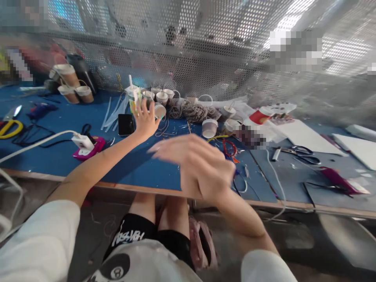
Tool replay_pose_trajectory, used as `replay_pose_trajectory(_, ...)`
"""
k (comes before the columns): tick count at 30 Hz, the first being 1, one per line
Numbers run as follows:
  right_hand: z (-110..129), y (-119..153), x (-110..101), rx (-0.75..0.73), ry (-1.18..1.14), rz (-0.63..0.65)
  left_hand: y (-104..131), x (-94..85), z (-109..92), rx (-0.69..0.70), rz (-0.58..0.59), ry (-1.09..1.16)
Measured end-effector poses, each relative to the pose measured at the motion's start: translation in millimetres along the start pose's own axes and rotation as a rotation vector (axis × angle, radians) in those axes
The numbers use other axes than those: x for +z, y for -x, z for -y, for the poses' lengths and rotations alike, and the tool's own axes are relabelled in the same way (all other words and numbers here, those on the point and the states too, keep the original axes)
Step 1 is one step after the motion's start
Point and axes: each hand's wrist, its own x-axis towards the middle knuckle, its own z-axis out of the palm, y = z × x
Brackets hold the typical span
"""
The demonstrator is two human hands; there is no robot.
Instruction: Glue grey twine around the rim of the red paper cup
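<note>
My left hand (145, 120) reaches over the blue table with its fingers spread. A small cup (160, 111) lies tipped between its thumb and fingers; whether they touch it I cannot tell. Just behind stand a drink cup with a white straw (134, 97) and several small cups (162, 98). A dark phone (126, 125) lies beside my left wrist. Nearer to me, my right hand (202, 166) hangs above the table's front part, smeared by motion. Its fingers point left, and I cannot make out anything in them. Bundles of grey cord (195, 112) lie behind it.
A perforated metal screen (188, 51) rises behind the table (147, 164). At left are yellow-handled scissors (11, 130), a pink power strip (89, 149) with a white plug, and stacked cups (67, 80). Dark scissors (305, 154) and a loose white cable (276, 176) lie at right.
</note>
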Motion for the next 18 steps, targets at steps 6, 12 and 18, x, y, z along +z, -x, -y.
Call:
replay_pose_trajectory(6,-150.4,36.8,34.1,0.288,0.393,0.069,2.5,2.4,43.1,-0.121,0.0,0.14)
replay_pose_trajectory(12,-172.8,67.2,54.6,0.312,0.336,0.131,12.5,2.9,31.9,0.072,-0.144,0.491)
replay_pose_trajectory(18,-166.1,69.5,69.6,0.696,-0.442,0.12,42.5,21.9,4.8,-0.173,0.27,1.145)
